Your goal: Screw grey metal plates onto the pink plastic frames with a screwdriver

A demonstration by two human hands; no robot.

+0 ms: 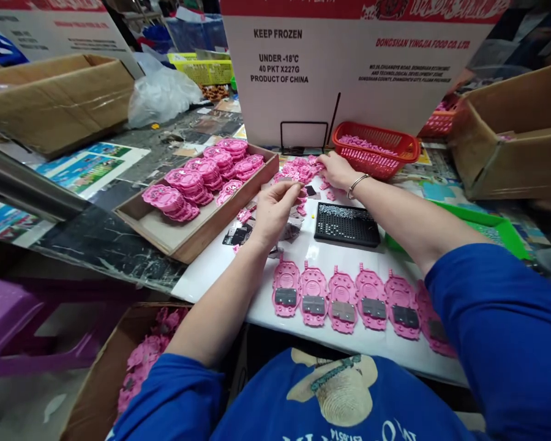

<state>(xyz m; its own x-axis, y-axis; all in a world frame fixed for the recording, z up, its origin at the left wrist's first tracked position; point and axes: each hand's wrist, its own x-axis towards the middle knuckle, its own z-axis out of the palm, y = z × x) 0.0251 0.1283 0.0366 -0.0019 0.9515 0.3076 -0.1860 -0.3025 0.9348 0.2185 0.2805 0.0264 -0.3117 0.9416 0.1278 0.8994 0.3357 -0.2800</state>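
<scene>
My left hand (275,211) is closed in a pinch above the white work surface, beside a pile of small pink plastic parts (298,168). Whatever lies between its fingertips is too small to make out. At the pile's right edge, my right hand (337,170) has its fingers curled down among the pink pieces; its fingertips are partly hidden. Below both hands, several pink plastic casings (313,285) stand in a row, each with a dark or grey plate across its lower half. Small dark and grey plates (291,231) lie scattered under my left hand.
A black perforated tray of small screws (346,225) sits right of centre. The red basket (371,160) holds small pink parts. At left, an open box (197,242) bears stacked pink casings. A green tray (509,236) is partly behind my right arm. A printed white board (303,104) stands behind.
</scene>
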